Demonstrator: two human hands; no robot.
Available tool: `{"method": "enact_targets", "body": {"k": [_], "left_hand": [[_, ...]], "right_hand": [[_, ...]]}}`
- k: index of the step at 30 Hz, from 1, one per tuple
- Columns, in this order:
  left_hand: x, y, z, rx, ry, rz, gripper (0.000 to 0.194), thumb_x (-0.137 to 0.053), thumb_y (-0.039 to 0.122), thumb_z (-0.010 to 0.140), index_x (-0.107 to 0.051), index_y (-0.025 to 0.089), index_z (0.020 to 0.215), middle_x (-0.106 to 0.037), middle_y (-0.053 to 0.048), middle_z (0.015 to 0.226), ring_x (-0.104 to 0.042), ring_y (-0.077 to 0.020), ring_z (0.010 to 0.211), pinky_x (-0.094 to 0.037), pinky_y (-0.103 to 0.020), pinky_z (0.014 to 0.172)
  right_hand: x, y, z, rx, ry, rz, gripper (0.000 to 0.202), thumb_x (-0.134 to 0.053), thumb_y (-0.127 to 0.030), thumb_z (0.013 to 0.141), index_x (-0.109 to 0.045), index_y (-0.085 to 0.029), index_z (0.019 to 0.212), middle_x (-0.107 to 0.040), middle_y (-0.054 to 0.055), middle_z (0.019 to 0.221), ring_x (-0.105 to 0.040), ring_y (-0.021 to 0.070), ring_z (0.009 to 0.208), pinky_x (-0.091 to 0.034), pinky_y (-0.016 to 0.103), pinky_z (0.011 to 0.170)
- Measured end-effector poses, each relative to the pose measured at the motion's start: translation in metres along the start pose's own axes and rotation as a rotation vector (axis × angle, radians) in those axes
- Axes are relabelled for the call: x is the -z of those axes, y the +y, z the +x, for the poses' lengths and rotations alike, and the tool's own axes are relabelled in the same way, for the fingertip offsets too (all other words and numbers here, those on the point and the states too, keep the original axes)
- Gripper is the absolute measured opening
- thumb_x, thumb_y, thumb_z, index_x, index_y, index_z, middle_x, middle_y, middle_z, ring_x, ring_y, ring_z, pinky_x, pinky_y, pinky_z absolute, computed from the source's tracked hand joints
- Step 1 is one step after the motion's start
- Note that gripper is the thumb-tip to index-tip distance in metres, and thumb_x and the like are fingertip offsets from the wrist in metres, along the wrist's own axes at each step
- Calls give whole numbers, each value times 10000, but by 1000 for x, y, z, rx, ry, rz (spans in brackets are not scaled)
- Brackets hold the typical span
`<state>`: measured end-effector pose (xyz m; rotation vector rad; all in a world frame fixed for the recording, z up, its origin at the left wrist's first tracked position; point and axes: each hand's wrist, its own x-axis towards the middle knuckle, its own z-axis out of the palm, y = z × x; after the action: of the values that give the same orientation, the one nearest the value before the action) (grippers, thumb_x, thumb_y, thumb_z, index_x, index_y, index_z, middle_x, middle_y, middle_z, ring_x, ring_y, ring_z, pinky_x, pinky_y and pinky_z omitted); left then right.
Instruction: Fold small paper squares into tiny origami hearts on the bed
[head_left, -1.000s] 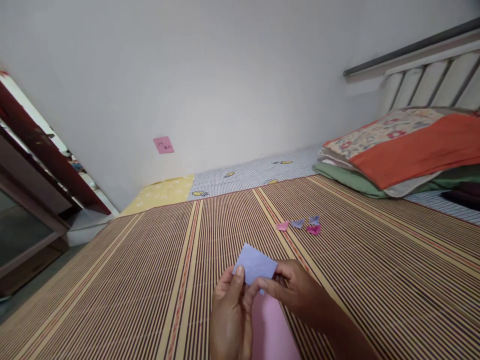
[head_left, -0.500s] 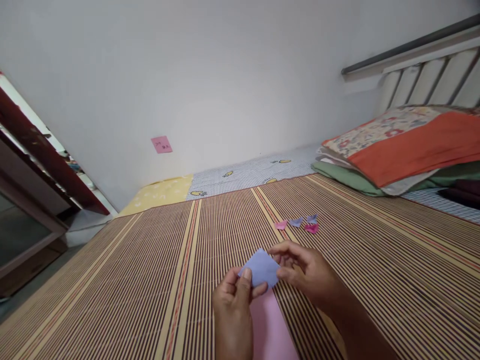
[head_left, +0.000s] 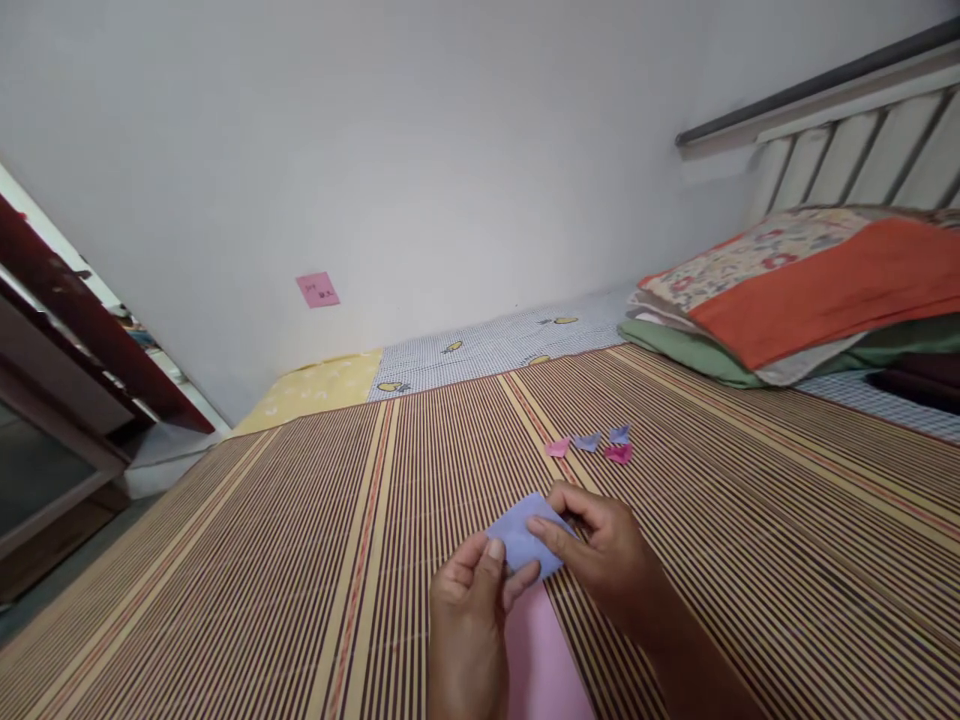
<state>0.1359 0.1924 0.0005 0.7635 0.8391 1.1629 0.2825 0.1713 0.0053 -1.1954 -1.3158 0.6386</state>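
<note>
A small square of blue paper (head_left: 521, 530) is held up between my two hands, above the striped mat. My left hand (head_left: 474, 595) pinches its left corner, thumb on top and fingers behind. On the right side, my right hand (head_left: 592, 535) grips the paper with its thumb lying across the face and its fingers behind the edge. Under the hands lies a sheet of pink paper (head_left: 544, 660), partly covered by my left hand. Farther off on the mat sit several small folded paper pieces: a pink piece (head_left: 558, 447), blue pieces (head_left: 587, 442) and a magenta piece (head_left: 619, 454).
The striped mat (head_left: 285, 560) covers the bed, with a checked sheet (head_left: 480, 345) and yellow cloth (head_left: 322, 385) along the wall. Folded bedding (head_left: 795, 285) is stacked at the right below a radiator (head_left: 862, 150). A pink note (head_left: 317, 290) sticks to the wall.
My right thumb has moved from the paper's right corner onto its face, and the right fingers have closed behind it. The blue paper has turned slightly. The view has shifted a little.
</note>
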Motion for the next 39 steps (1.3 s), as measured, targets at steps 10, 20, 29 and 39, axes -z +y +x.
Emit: {"method": "enact_targets", "body": {"k": [10, 20, 29, 39], "left_hand": [[0, -1, -1, -48, 10, 12, 361, -899, 441, 670, -720, 137, 746, -681, -2, 720, -688, -148, 685, -630, -265, 693], [-5, -5, -5, -87, -24, 112, 354, -848, 458, 732, -708, 134, 735, -684, -13, 738, -691, -167, 730, -644, -295, 720], [-5, 7, -12, -126, 38, 36, 337, -888, 411, 681, -702, 141, 760, -719, -26, 774, -688, -151, 699, -608, -251, 668], [19, 14, -106, -107, -153, 386, 412, -827, 528, 737, -708, 133, 748, -628, -7, 532, -520, -100, 449, -381, -192, 469]], "right_hand": [[5, -4, 3, -100, -112, 147, 220, -657, -306, 887, -573, -195, 718, -481, -42, 664, -450, 136, 621, -368, 260, 575], [11, -2, 1, 16, 221, -1, 259, -594, -338, 942, -676, -194, 743, -603, -2, 659, -543, 161, 628, -408, 280, 594], [16, -8, -5, -68, -128, 138, 138, -717, -308, 859, -691, -178, 819, -658, 6, 756, -592, 159, 696, -461, 267, 631], [-9, -55, -60, -123, -181, 400, 303, -712, -446, 883, -635, -167, 792, -597, -13, 683, -559, 138, 603, -444, 249, 565]]}}
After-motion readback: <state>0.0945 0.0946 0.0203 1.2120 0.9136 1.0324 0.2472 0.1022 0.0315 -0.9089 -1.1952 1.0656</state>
